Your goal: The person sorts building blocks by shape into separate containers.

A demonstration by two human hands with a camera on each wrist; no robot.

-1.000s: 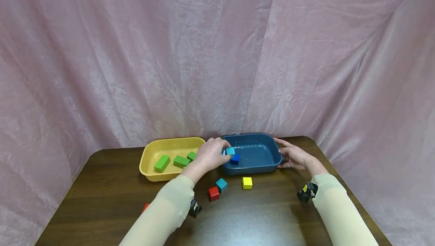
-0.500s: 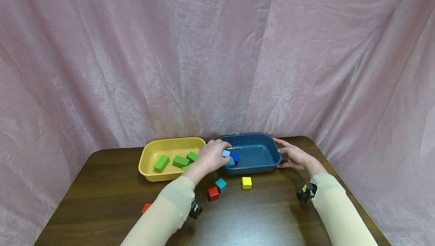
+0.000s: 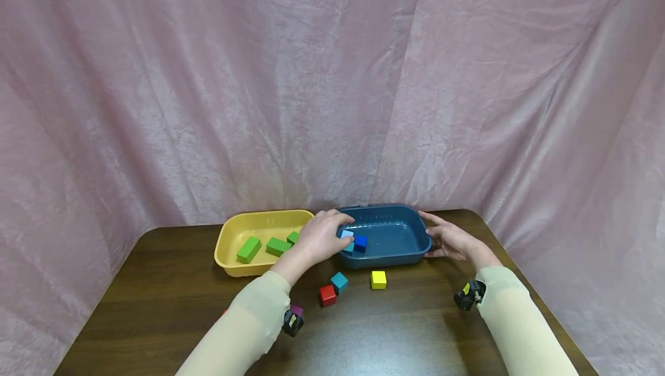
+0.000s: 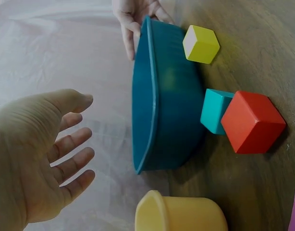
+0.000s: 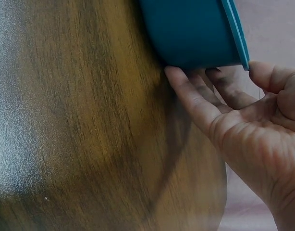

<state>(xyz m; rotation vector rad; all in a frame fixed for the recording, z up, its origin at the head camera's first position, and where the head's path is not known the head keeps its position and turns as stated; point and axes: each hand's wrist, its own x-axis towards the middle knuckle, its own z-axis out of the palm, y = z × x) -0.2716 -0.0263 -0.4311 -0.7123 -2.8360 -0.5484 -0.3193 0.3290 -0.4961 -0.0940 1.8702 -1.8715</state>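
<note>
Blue rounded rect. tray [image 3: 395, 238], glossy, prob. plastic, sits at the far side of the dark wood-grain surface [image 3: 135, 286], just beside a matching yellow rounded tray [image 3: 267, 224]. Person's left hand [image 3: 322, 237] is over the near-L end of the blue one; its grip is fairly wide, thumb apart from loosely bent fingers, nothing held per the L wrist view. Right hand [image 3: 453, 239] rests its fingertips on the outer R wall of the blue tray, thumb nr. the rim; that grip is spread wide, no block in it. Progress: approx. partway, I'd judge. Done: inside blue, at its L end, a light-blue cube [image 3: 347, 233], a teal cube [image 3: 349, 247] partly hidden by the thumb, and a dark-blue cube [image 3: 361, 243]; inside yellow, at least three green oblong blocks [image 3: 249, 249], others poss. hidden by the arm. Left to do, if all go in trays: a 2nd teal cube [image 3: 339, 282] w/ a red cube [image 3: 328, 296] right next to it, a yellow cube [image 3: 378, 280] in front of the blue tray, a purple block [image 3: 296, 311] half behind the L wrist, plus a red sliver [image 3: 224, 311] by the L sleeve, shape n/a.
</note>
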